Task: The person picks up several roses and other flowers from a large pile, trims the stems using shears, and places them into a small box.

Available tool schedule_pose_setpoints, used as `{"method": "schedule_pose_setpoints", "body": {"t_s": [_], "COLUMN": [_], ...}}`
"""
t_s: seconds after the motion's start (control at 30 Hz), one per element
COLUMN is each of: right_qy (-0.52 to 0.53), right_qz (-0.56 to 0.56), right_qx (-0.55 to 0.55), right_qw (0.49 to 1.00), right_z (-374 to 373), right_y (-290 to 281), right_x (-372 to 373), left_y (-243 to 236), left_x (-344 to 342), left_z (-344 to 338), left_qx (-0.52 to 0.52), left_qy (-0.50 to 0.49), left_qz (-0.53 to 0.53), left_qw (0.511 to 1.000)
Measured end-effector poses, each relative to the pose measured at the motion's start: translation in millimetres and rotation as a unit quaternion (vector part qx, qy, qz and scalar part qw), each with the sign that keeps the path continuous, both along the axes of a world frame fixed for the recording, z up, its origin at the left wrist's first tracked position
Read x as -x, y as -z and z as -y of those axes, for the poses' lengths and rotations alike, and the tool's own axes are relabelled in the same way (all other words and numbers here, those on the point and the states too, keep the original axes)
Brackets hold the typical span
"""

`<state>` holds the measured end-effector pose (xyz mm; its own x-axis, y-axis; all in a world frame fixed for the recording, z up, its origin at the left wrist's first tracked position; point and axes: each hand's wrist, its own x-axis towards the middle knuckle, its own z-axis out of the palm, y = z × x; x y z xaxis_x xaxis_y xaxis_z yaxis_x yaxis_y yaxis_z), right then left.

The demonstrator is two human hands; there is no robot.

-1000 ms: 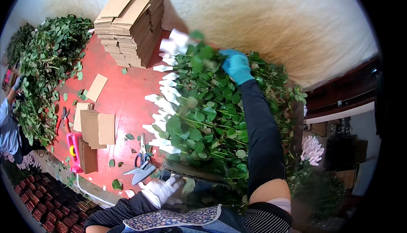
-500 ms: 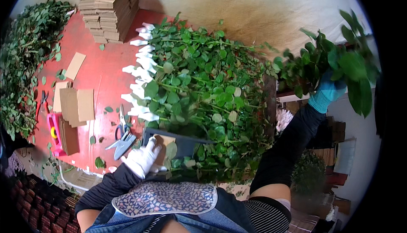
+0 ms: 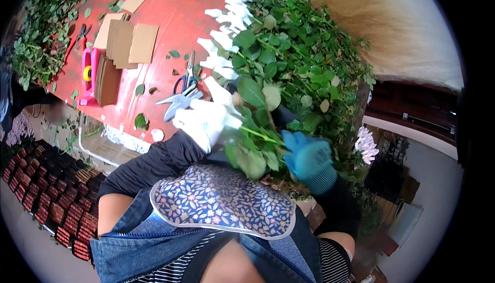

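Observation:
In front of my apron, my left hand (image 3: pixel 203 120), in a white glove, is closed around the white-headed end of a leafy flower stem (image 3: pixel 258 134). My right hand (image 3: pixel 311 158), in a teal glove, grips the same stem farther right, slightly blurred. Its leaves hang between the two hands. Behind them lies a wide pile of leafy flower stems (image 3: pixel 309 71), their white-covered heads (image 3: pixel 223 40) lined up toward the left. A dark tray (image 3: pixel 282 114) shows partly under the leaves. Beside my left hand lie scissors (image 3: pixel 188 77) and a grey stapler-like tool (image 3: pixel 178 100).
Cardboard pieces (image 3: pixel 143 43) and a pink tape dispenser (image 3: pixel 89 77) rest on the red table (image 3: pixel 175 10). Red-handled pruners (image 3: pixel 77 40) lie near a heap of cut foliage (image 3: pixel 41 30). Pinkish flowers (image 3: pixel 366 144) stand past the right edge; dark red stacked bundles (image 3: pixel 56 195) are at lower left.
My right hand has come in from the far right, bringing the leafy stem in front of me. My left hand has left the cardboard in the tray and taken the stem's head end. The view has shifted.

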<state>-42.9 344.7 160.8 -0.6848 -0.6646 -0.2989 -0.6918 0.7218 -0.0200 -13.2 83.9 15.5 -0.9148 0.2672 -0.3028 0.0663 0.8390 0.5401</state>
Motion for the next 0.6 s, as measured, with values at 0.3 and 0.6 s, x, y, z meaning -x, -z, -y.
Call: {"method": "schedule_pose_setpoints", "body": {"t_s": [0.3, 0.6], "right_qy": [0.077, 0.184], "right_qz": [0.129, 0.258], "right_qx": [0.241, 0.197], "right_qw": [0.959, 0.928], "right_z": [-63.0, -87.0], "right_y": [85.5, 91.0], "right_x": [14.8, 10.1], "left_y": [-9.5, -15.2], "left_x": [-2.9, -3.0], "left_z": [11.1, 6.1], "left_qx": [0.039, 0.04], "left_qy": [0.108, 0.148], "left_qz": [0.011, -0.078], "left_qw": [0.993, 0.985]}}
